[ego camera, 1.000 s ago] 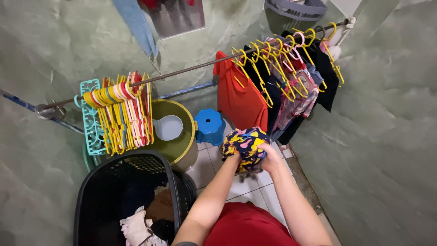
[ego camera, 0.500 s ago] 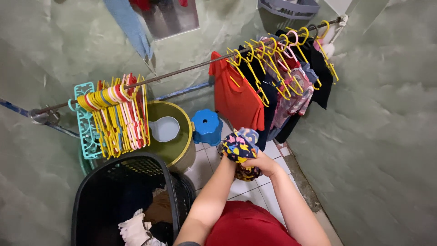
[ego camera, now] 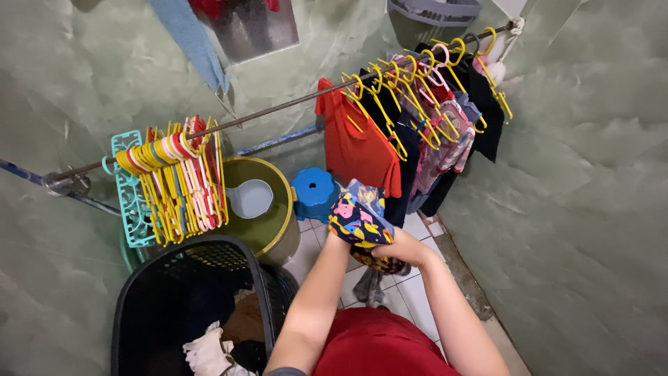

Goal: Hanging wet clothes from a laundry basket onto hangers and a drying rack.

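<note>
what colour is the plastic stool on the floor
Blue, a small round plastic stool, seen in the head view.

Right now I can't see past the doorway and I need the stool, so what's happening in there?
A person in a red top holds a bunched dark patterned garment in both hands, the left hand inside or under it, the right hand gripping its lower end. Clothes hang on yellow hangers along the rail. The blue stool stands beyond, and a black laundry basket sits to the left.

Tiled floor (ego camera: 410,296) bears basket (ego camera: 139,299), bucket (ego camera: 278,230), stool (ego camera: 314,191).
</note>
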